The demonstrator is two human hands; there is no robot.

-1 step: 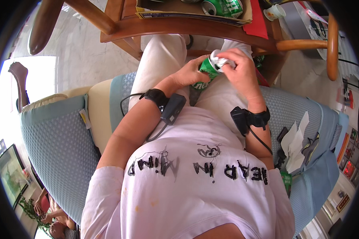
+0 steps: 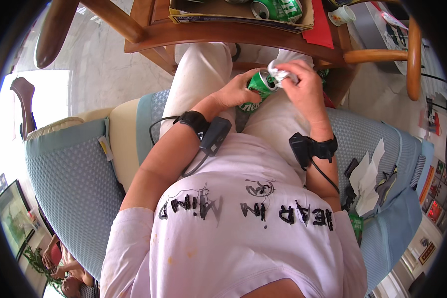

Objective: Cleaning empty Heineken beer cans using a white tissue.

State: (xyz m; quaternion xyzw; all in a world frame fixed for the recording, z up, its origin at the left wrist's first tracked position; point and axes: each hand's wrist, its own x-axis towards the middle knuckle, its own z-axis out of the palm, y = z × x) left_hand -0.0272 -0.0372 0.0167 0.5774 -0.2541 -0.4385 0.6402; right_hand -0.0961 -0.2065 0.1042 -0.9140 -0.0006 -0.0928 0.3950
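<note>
A green drink can point(image 2: 261, 85) is tilted above my lap, its silver top turned toward the upper right. My left hand point(image 2: 235, 93) is wrapped round the can's side. In my right hand point(image 2: 304, 90) a crumpled white tissue point(image 2: 283, 74) is pinched between thumb and fingers. The tissue is beside the can's top, which is partly in view with its opening. Whether the tissue touches the rim I cannot tell.
A wooden chair point(image 2: 223, 36) stands in front, bearing a cardboard box point(image 2: 243, 22) with green cans point(image 2: 268, 10), a red sheet point(image 2: 319, 34) and a paper cup point(image 2: 341, 16). Paper point(image 2: 366, 175) lies right on the sofa point(image 2: 69, 164). Another person point(image 2: 73, 285) appears lower left.
My right hand has shifted slightly right with the tissue, off the can's top, so more of the top shows. The left hand and can have barely moved.
</note>
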